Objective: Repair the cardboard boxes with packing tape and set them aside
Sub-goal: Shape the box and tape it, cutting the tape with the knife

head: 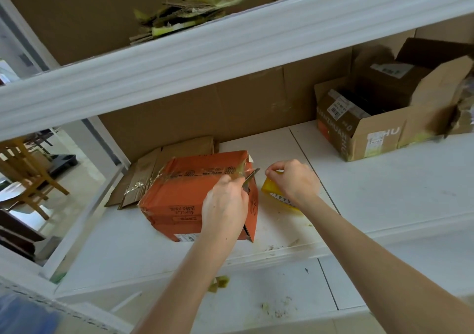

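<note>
An orange cardboard box [184,192] lies on the white shelf [372,187], with clear packing tape across its top. My left hand [225,205] rests over the box's right end and grips a utility knife [250,177], whose blade points up at the tape strip at the box's top right corner. Just right of the box, my right hand [292,180] pinches the stretched tape and holds a yellow tape roll [272,190], partly hidden under the palm.
Flattened brown cardboard [164,164] lies behind the box on the left. An open brown carton [379,118] holding other boxes stands at the back right. Tape and cardboard scraps [184,8] sit on the upper shelf. Small scraps litter the lower ledge [220,282].
</note>
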